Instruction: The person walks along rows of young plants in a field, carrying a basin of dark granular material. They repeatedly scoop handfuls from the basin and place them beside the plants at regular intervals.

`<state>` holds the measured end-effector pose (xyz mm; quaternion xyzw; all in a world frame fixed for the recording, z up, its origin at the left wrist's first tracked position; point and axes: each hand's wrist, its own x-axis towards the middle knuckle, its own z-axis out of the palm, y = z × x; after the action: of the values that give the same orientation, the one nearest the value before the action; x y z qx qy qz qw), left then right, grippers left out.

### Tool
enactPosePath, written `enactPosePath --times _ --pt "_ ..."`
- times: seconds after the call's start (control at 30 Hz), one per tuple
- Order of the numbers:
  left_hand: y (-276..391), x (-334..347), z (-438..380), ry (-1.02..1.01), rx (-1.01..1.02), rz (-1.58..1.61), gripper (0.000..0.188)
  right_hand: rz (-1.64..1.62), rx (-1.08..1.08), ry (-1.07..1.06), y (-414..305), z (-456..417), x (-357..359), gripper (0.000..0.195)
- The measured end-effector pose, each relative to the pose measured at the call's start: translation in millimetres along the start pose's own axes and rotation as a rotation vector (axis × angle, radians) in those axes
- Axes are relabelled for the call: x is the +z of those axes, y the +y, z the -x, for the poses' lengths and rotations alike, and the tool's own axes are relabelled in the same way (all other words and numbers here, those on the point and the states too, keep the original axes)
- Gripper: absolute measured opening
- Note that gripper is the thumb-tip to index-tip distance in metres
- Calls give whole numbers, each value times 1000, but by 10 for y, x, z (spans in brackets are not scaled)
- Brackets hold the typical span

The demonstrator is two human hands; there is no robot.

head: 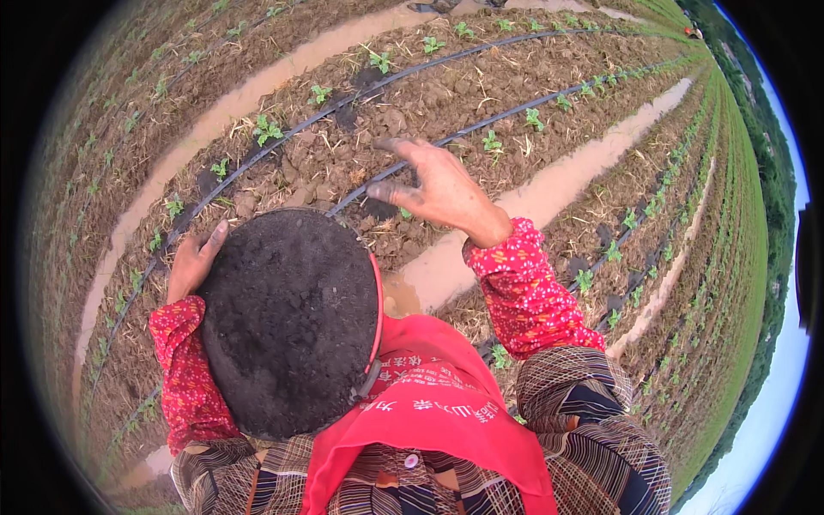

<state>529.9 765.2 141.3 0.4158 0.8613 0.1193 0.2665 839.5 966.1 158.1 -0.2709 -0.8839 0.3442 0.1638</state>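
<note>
A round bucket filled with dark, fine soil-like material [290, 322] is held against my body. My left hand [195, 261] grips its outer left side, thumb up at the rim. A red handle [375, 309] lies along the bucket's right edge. My right hand [444, 190] is raised over the planted bed, fingers apart and dark at the tips, holding nothing visible. Below it a black drip irrigation hose [386, 172] crosses the soil, with a dark patch of material [381, 208] beside a small seedling [405, 212]. Another seedling [492, 141] stands to the right of the hand.
A second drip hose [302, 125] runs past more seedlings [266, 129] with dark patches at their bases. Muddy water fills the furrows [553, 183] on both sides of the bed. Far off at upper right is another person [692, 32]. A red apron [438, 412] bearing writing covers my front.
</note>
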Motion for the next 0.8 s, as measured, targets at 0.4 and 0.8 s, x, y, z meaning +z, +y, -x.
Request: enactPosePath --times 0.4,0.8 --pt "-69 32 -5 30 -20 22 79 -91 -445 -748 -1206 403 998 102" --pt "89 98 -25 16 80 37 75 -249 -325 -749 -1216 474 1263 66"
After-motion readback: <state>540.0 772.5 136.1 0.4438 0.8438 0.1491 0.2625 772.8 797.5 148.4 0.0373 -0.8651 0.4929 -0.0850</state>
